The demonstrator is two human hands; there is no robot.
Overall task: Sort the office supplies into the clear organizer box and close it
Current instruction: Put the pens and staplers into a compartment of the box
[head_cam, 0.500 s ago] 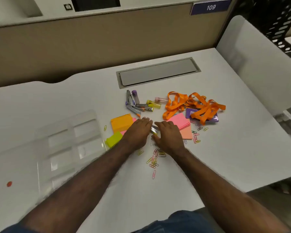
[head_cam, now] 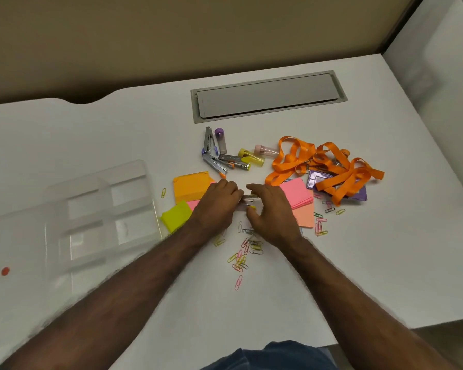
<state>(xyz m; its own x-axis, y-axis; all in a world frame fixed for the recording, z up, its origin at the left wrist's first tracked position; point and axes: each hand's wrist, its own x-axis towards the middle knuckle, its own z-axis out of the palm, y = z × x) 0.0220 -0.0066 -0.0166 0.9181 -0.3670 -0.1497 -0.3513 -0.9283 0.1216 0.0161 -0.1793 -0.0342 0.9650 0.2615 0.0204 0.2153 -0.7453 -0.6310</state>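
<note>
In the middle of the white desk (head_cam: 278, 303), both hands meet over a small metal bit, prob a stapler or clip, hard to say. The left hand (head_cam: 219, 204) and right hand (head_cam: 271, 209) each curl fingers round an end of it, pinching it between them, w/ part of it hidden under the knuckles.

The clear box (head_cam: 102, 212) sits well off to the left, lid open, compartments look empty. Nothing sorted yet, I'd judge.

Risks: the paper clips (head_cam: 242, 259) lie loose just under the wrists, so a forearm sweep could scatter them or push some off the near edge. The box is see-through and low-contrast vs the desk, easy to bump or miss a compartment. The orange lanyards (head_cam: 329, 166) are tangled w/ the purple badge holder (head_cam: 358, 194); lifting one likely drags the rest.

Materials: clips are thin coloured wire, slippery. Sticky-note pads, orange (head_cam: 190, 186), yellow (head_cam: 175, 218), pink (head_cam: 297, 193), are flat soft paper blocks. Lanyards are limp woven ribbon. Staplers (head_cam: 211, 156) are hard metal, narrow
</note>
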